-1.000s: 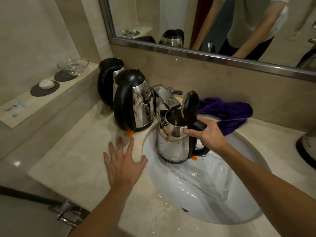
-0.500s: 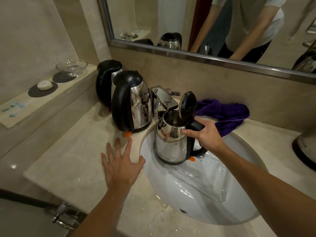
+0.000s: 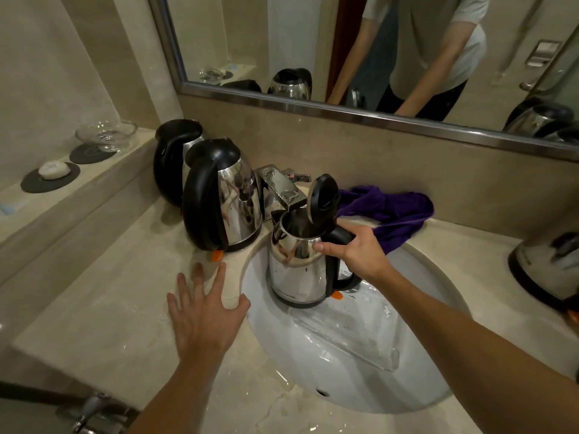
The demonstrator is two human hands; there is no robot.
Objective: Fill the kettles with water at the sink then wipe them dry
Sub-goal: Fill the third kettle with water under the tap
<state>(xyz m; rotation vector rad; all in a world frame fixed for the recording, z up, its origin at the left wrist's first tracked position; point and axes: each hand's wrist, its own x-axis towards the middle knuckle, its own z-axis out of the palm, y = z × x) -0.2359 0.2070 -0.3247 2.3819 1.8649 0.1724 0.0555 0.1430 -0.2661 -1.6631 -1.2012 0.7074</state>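
my right hand (image 3: 354, 252) curled round open kettle (image 3: 297, 270) handle, under tap (image 3: 279, 189), over sink (image 3: 423, 386) | my left hand (image 3: 203, 311) spread flat on counter (image 3: 103, 314), near left

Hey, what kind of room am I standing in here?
Most likely a hotel bathroom: a white oval sink set in a beige marble counter, a wide metal-framed wall mirror, and a small soap bar.

The left hand (image 3: 203, 311) lies flat at lower centre-left of the frame with fingers spread and straight, its forearm running up from the bottom edge, while the right hand (image 3: 354, 249), reaching in from the lower right, curls its fingers around a handle
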